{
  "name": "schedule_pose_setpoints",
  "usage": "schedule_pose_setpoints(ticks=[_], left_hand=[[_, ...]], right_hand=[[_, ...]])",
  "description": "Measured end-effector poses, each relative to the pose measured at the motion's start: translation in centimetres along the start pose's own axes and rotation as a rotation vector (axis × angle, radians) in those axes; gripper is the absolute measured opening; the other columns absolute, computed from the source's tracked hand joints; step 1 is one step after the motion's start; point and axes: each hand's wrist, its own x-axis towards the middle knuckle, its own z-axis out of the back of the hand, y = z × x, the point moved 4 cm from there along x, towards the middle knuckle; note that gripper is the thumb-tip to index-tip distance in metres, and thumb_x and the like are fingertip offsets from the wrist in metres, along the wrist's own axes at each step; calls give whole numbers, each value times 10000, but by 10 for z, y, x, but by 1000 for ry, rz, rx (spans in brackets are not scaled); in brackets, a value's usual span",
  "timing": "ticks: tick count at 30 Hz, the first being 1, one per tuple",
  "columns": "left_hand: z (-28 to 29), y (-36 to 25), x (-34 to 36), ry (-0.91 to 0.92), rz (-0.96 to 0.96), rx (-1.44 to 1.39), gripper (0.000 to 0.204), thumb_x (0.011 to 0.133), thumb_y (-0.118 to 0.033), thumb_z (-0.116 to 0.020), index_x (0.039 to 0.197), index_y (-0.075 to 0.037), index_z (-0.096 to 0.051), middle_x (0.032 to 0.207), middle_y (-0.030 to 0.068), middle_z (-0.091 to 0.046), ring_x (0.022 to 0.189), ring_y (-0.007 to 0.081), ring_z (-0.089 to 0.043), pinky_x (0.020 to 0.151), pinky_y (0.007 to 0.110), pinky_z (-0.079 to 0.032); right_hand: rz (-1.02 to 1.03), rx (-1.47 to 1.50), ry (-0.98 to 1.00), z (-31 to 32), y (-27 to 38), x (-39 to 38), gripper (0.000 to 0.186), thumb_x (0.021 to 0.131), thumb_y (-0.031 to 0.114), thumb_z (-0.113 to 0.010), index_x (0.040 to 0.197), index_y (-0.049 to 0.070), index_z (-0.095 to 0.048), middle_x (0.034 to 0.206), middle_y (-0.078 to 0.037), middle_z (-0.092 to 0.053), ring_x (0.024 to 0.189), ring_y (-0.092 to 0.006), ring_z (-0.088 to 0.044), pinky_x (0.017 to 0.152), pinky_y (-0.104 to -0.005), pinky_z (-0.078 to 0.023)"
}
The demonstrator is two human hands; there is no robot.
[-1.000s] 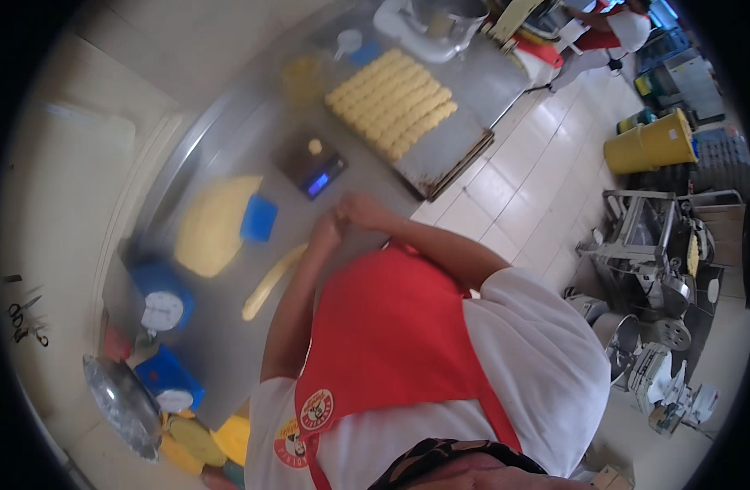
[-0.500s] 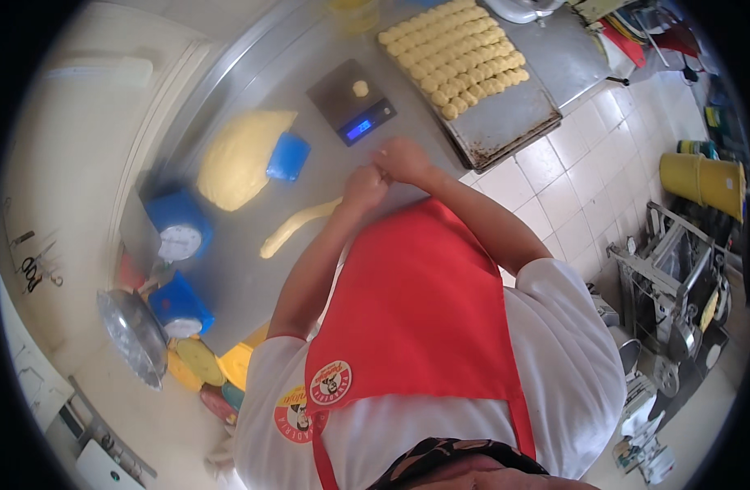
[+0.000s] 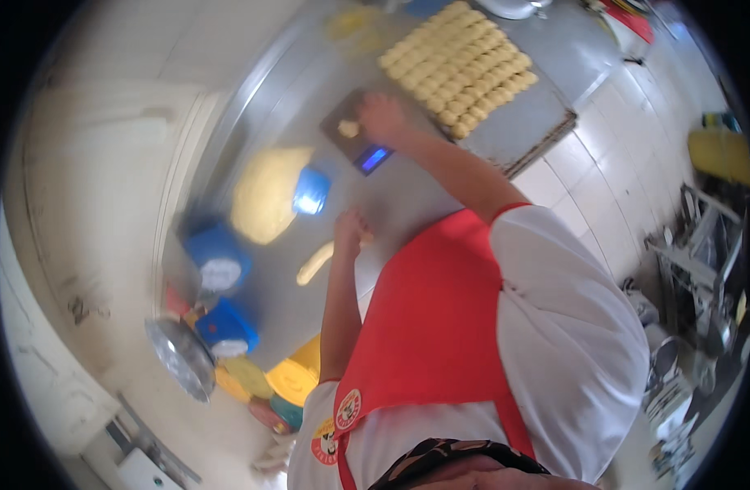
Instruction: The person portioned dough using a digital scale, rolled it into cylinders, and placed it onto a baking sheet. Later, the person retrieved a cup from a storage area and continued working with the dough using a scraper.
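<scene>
My right hand (image 3: 383, 119) reaches over the dark digital scale (image 3: 339, 140), whose display is lit blue. A small lump of dough (image 3: 348, 129) sits on the scale's plate beside that hand; motion blur hides whether the fingers touch it. Nearer to me, my left hand (image 3: 353, 230) is closed at the end of a dough strip (image 3: 315, 264), low over the steel table (image 3: 285, 302). A large mass of yellow dough (image 3: 264, 196) lies to the left, with a blue scraper (image 3: 311, 191) at its right edge.
A tray (image 3: 528, 145) with rows of dough balls (image 3: 456, 65) stands at the far right of the table. Two blue dial scales (image 3: 218, 253), a metal bowl (image 3: 181, 359) and yellow containers (image 3: 291, 380) are at the left. Metal equipment (image 3: 701, 278) stands farther right.
My hands, together before, have parted: the right moved forward onto the scale, while the left stayed nearer me by the dough strip. The whole view has shifted as well.
</scene>
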Motion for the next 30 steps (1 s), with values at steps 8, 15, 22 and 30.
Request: schedule_pose_setpoints(ticks=[8, 15, 22, 30], left_hand=[[26, 42, -5, -41, 61, -70, 188, 916, -186, -611, 810, -94, -486, 684, 42, -456, 567, 213, -507, 529, 393, -455], [-9, 14, 6, -50, 49, 25, 269, 940, -219, -648, 778, -93, -473, 666, 53, -467, 584, 219, -523, 586, 381, -483], [-21, -6, 16, -7, -77, 165, 291, 923, -270, -702, 828, -60, -524, 719, 52, -503, 672, 188, -551, 609, 356, -477], [-4, -16, 8, -211, -684, 1146, 373, 872, -239, -757, 1108, -6, -588, 984, 154, -630, 915, 307, -624, 842, 421, -500]], right_hand=[[-787, 685, -398, 71, -160, -69, 324, 862, 22, -563, 1178, 60, -627, 1015, -153, -684, 942, -337, -664, 849, -438, -524], [-698, 441, -791, 132, -376, -129, 279, 922, 178, -661, 1175, 61, -674, 1002, -157, -702, 949, -350, -680, 878, -410, -531], [-856, 262, -690, 125, -361, -126, 358, 877, 253, -649, 1168, 56, -720, 1074, -223, -710, 1053, -403, -645, 935, -448, -521], [-992, 660, -1111, 95, -361, -144, 366, 860, 173, -660, 1170, -18, -689, 924, -172, -734, 814, -289, -690, 772, -389, -531]])
